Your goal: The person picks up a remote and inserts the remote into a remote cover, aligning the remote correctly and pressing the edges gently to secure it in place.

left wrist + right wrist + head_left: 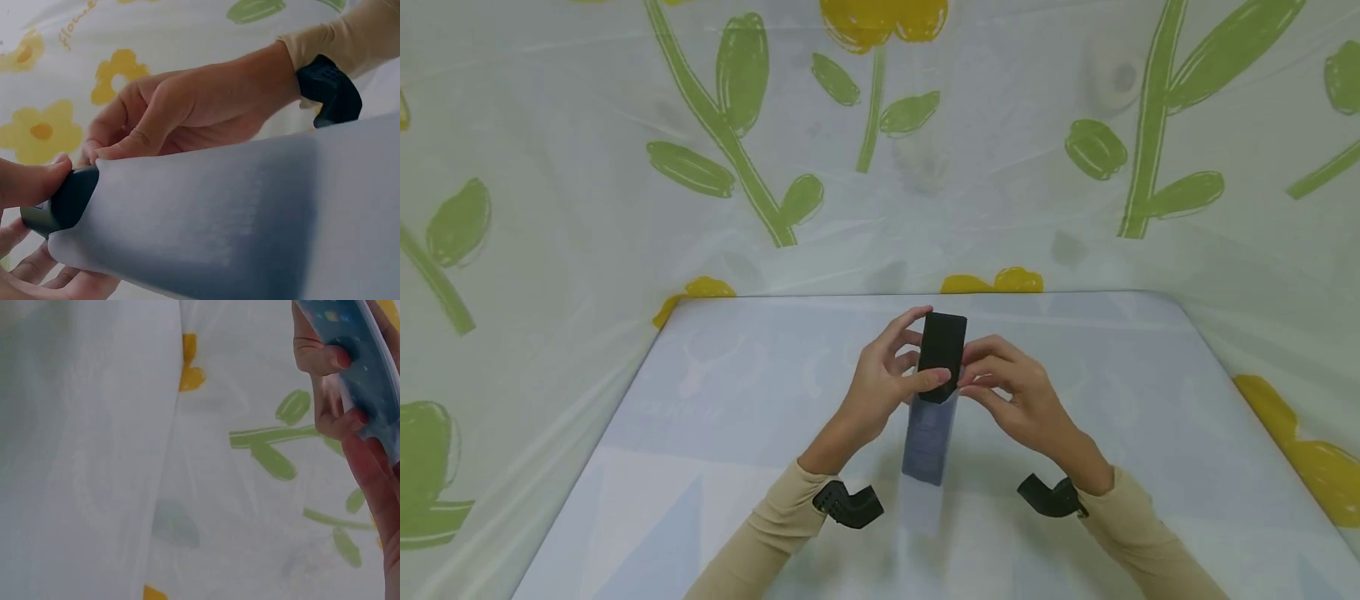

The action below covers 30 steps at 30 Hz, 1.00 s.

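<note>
Gripping black block in left hand, pinching sleeve in right hand, probably fitting/removing it, next likely needing straight slide

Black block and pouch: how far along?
Looks done: the black block is lined up with the translucent pouch. In hand: the left hand grips the block; the right hand pinches the pouch's edge. Remaining, probably: sliding it fully in or out; much protrudes.

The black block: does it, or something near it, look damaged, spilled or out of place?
Nothing stands out. The left hand holds the block, the bag extends from its near end, and no spill or visible damage shows.
</note>
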Available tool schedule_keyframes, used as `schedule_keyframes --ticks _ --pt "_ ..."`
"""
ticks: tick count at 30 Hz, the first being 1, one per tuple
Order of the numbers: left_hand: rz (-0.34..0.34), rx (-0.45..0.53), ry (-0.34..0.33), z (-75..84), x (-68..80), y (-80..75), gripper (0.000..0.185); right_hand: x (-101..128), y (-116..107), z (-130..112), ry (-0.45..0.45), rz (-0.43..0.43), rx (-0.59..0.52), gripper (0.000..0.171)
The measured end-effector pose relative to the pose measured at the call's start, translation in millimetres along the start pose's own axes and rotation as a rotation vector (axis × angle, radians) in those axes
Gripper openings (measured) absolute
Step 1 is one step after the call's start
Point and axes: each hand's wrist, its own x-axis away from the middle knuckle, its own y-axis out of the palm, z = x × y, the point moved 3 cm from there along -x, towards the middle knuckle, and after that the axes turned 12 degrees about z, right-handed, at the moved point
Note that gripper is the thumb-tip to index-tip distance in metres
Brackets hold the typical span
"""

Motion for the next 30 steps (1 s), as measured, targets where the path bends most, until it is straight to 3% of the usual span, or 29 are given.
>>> schedule_keyframes --ticks 4,8,13,18,22,26,30 --pt "-0.028 0.007 -0.038 1.2 -0.6 3.5 0.069 0 -2 -4 -0.019 0.061 -0.012 0.03" --pt "-0.015 0.021 -0.049 -1.7 -0.4 2.3 0.07 -1 -2 -3 0.02 0.062 -0.016 0.028" --pt "0.034 0.073 0.015 -6.7 1.1 -3.0 0.07 -2 -4 2 0.167 0.064 -0.099 0.023" --pt "0.142 0.146 0.057 -15.5 9.4 -7.1 0.049 0 -4 5 0.348 0.099 -0.236 0.015" --pt "0.193 0.098 0.107 -21.4 14.5 -5.8 0.027 -1 0 4 0.46 0.163 -0.24 0.038" --pt "0.158 0.053 0.139 -27.0 18.4 -4.8 0.027 -4 3 2 0.53 0.219 -0.186 0.06" --pt "0.073 0.051 0.166 -30.4 20.3 -6.1 0.031 -5 2 -2 0.538 0.237 -0.178 0.056"
